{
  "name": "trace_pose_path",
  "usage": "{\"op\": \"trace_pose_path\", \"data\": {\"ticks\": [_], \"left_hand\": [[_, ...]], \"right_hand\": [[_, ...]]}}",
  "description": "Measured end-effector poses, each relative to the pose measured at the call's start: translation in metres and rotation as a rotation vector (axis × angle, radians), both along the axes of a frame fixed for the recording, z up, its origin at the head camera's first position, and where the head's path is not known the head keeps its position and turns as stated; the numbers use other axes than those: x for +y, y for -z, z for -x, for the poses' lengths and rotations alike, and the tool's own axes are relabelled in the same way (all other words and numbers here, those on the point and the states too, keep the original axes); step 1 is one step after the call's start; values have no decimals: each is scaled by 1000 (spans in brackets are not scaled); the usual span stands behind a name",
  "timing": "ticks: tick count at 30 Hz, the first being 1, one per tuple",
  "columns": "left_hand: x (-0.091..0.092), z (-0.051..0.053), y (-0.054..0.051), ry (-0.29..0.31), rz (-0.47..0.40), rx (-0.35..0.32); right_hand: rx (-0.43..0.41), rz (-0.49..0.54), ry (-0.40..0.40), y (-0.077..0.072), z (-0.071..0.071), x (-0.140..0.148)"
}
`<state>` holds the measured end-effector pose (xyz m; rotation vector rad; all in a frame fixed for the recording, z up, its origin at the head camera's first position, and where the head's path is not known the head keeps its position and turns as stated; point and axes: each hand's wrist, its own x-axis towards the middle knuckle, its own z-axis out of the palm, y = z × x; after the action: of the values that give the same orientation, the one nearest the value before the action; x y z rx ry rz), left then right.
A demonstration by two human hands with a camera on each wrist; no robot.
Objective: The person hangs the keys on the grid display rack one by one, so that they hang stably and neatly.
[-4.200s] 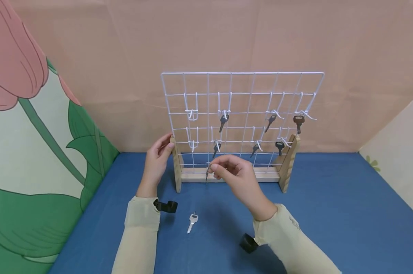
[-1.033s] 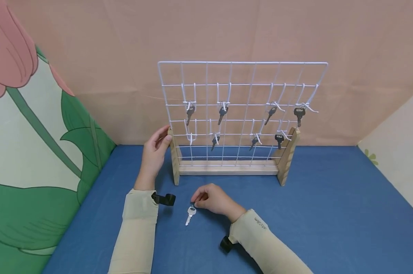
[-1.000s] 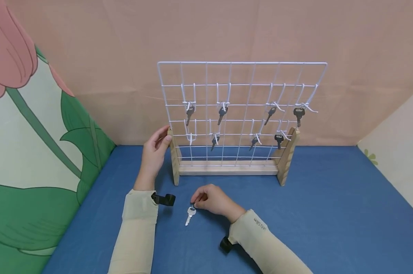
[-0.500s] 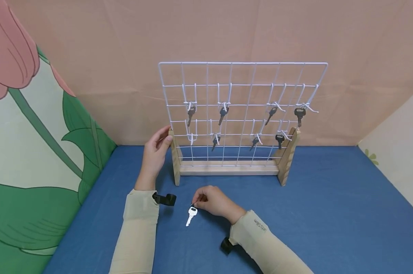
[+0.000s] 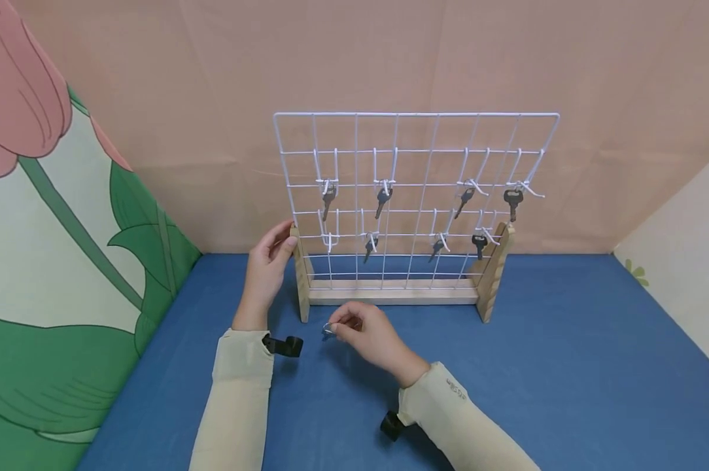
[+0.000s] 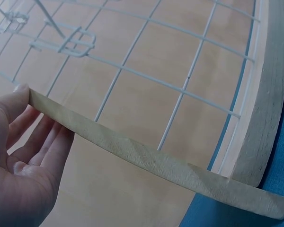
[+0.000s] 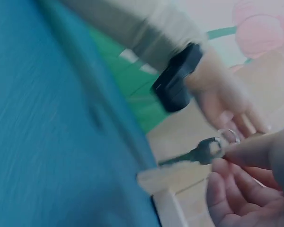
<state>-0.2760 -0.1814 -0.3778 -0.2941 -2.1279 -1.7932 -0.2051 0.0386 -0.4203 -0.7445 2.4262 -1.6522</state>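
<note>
My left hand (image 5: 264,275) holds the top of the left wooden side post (image 5: 302,275) of a white wire-grid key rack (image 5: 392,299). In the left wrist view the thumb lies on one side of the post (image 6: 132,153) and the fingers on the other. Low in front of the rack, my right hand (image 5: 369,333) pinches a key (image 5: 328,329) between thumb and fingers, above the table. The right wrist view shows that key (image 7: 201,152) with a split ring (image 7: 229,135) at its head, somewhat blurred.
Dark keys hang from hooks in two rows, such as one key (image 5: 329,193) at upper left and another key (image 5: 479,244) at lower right. A white double hook (image 5: 329,242) is at lower left. Blue cloth (image 5: 566,366) covers the table; a beige backdrop (image 5: 390,59) stands behind.
A key has come onto the upper left hook since the oldest frame. The right hand has lifted the silver key off the cloth, toward the rack. The left hand stays on the post.
</note>
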Motion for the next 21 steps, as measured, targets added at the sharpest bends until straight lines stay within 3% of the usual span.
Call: {"op": "trace_pose_path", "data": {"ticks": [14,18,21], "left_hand": [[-6,-1,0,-16,18,-1],[-4,0,1,-31,4,14],[1,3,2,-9,-7,16]], "right_hand": [[-179,584,196,-45,10,-25],[-185,686,217,-50,16,-32],[-179,743,255,-48,20,-34]]}}
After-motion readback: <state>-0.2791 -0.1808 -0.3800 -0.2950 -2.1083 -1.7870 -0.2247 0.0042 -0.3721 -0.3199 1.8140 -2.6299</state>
